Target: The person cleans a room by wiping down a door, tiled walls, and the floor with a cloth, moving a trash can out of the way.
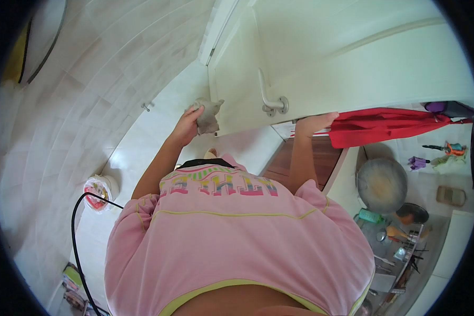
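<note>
My left hand [186, 126] is closed around a crumpled grey cloth [208, 116], held just in front of the lower part of a white door [342, 68]. My right hand [317, 122] grips the door's long edge, and some of its fingers are hidden there. Between the two hands, a metal lever handle [273, 100] sticks out from the door face. Beside my right hand hangs a red cloth or garment [384, 126], gathered into folds.
A white bin [101, 192] with a liner and rubbish stands on the left. To the right, a counter holds a large round pan or lid [382, 185], a green bottle [370, 215] and several utensils. A black cable [75, 237] curves at lower left; brown flooring [305, 163] shows past the doorway.
</note>
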Available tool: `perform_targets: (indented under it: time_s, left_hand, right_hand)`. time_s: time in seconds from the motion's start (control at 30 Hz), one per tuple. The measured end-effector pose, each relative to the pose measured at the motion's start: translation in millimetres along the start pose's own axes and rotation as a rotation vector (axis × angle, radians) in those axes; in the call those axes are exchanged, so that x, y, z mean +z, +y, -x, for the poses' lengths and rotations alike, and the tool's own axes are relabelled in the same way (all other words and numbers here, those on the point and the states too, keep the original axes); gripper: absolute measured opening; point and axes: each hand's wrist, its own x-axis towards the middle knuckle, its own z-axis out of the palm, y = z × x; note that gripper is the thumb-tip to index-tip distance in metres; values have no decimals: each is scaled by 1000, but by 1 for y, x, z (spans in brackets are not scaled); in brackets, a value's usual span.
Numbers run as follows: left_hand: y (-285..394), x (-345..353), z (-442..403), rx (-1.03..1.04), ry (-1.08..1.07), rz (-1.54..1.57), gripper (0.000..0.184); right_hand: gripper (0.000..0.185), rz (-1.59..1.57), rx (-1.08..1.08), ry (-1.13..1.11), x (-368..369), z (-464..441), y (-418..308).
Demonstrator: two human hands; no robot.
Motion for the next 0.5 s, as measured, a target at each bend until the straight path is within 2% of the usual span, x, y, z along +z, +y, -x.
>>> perform_targets:
  time_s: [0.03,0.1,0.23,0.3,0.33,0.43,0.5]
  left_hand:
    - [-2,3,-7,4,9,-14,35]
    - [-1,2,-26,14,-12,-22,35]
    - [3,-1,-66,61,-2,-33,39]
    - [3,1,-90,108,-17,-23,39]
    - [4,4,-105,134,-28,-16,40]
    - [8,5,-156,162,-1,37,40]
    - [14,5,-202,186,34,87,41]
  right_hand:
    - [44,124,-58,51,0,-6,6]
    - [49,227,6,-11,-5,-14,5]
    - [56,-59,-11,11,-13,-31,30]
    - [56,-129,67,175,-14,-40,37]
    - [54,-134,72,97,-25,-48,46]
    - [48,-65,113,239,-24,-59,45]
    - [51,-59,132,287,-28,-65,44]
